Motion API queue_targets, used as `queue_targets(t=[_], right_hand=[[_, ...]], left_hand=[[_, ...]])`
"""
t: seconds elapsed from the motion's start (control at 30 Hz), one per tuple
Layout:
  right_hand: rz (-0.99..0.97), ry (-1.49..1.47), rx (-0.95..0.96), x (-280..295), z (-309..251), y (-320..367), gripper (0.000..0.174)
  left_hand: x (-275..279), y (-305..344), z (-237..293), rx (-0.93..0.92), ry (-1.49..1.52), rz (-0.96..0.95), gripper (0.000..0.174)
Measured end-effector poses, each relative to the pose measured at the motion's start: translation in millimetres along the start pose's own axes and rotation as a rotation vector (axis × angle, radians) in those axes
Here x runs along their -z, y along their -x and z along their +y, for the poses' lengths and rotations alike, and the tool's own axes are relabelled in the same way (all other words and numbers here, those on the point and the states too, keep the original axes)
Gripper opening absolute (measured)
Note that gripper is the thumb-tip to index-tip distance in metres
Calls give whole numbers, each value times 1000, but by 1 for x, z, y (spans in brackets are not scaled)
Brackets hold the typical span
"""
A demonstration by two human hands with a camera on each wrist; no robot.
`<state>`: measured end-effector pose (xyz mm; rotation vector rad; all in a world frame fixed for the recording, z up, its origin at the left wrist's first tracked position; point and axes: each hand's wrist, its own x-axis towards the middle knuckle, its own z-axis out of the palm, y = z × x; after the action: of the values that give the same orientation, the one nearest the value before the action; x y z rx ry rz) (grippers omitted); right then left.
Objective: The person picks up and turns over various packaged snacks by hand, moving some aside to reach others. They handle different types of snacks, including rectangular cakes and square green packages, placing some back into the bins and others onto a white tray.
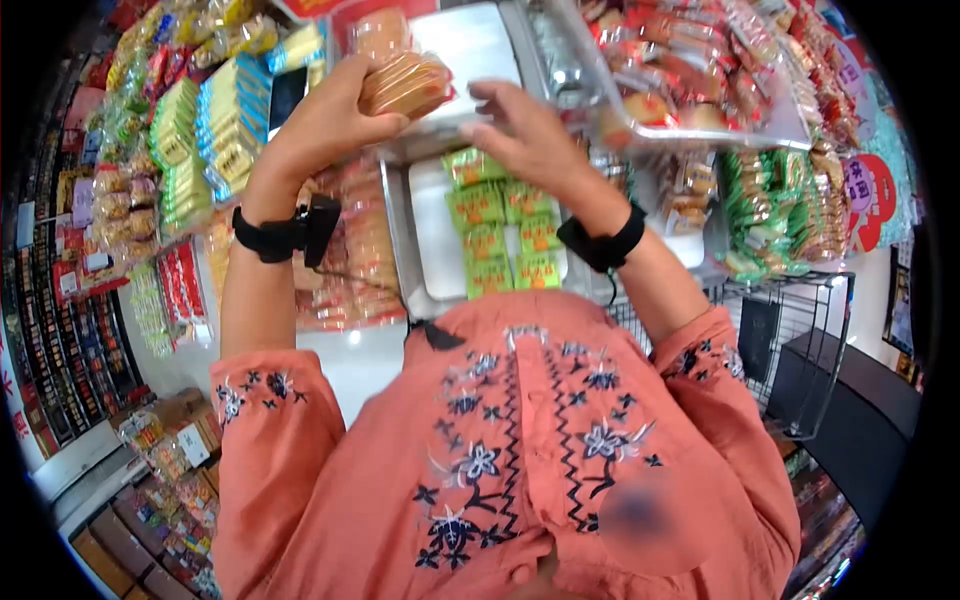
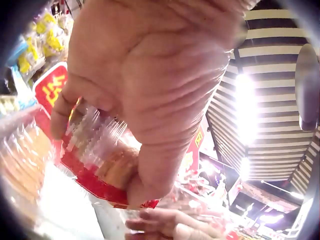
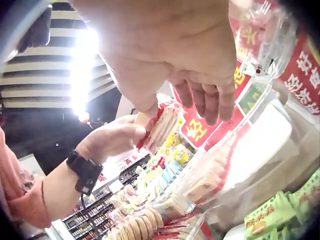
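Observation:
In the head view my left hand (image 1: 322,128) grips clear-wrapped packs of flat, biscuit-like food (image 1: 410,86) above the left end of a tray with a white base (image 1: 478,38). Seen from the left wrist, thumb and fingers close around a pack's red-edged wrapper (image 2: 95,186). My right hand (image 1: 532,138) hovers to the right of the packs over the tray's front edge, its fingers loosely spread and holding nothing. The right wrist view has this hand (image 3: 175,55) overlapping the held pack (image 3: 164,129). Another similar pack (image 1: 380,32) sits just behind the held ones.
Nearest my body is a bin of green packets (image 1: 478,210) in rows on a white base. Red-wrapped snacks (image 1: 690,70) fill a clear bin at upper right. Blue and white packets (image 1: 228,130) stand at left. A wire basket (image 1: 805,350) is at lower right.

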<state>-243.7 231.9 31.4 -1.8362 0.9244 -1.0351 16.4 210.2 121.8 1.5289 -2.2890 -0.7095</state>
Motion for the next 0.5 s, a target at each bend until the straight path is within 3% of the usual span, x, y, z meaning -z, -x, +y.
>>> queue_targets(t=[0.2, 0.23, 0.33, 0.5], right_hand=[[149, 397, 109, -18, 28, -38, 24], [150, 419, 100, -20, 36, -43, 24], [117, 505, 63, -25, 55, -54, 23], [78, 583, 19, -30, 60, -57, 24]], left_hand=[[28, -65, -9, 12, -5, 173, 59], [33, -77, -3, 34, -36, 122, 58], [10, -126, -43, -48, -242, 255, 54], [-29, -180, -60, -21, -289, 188, 60]])
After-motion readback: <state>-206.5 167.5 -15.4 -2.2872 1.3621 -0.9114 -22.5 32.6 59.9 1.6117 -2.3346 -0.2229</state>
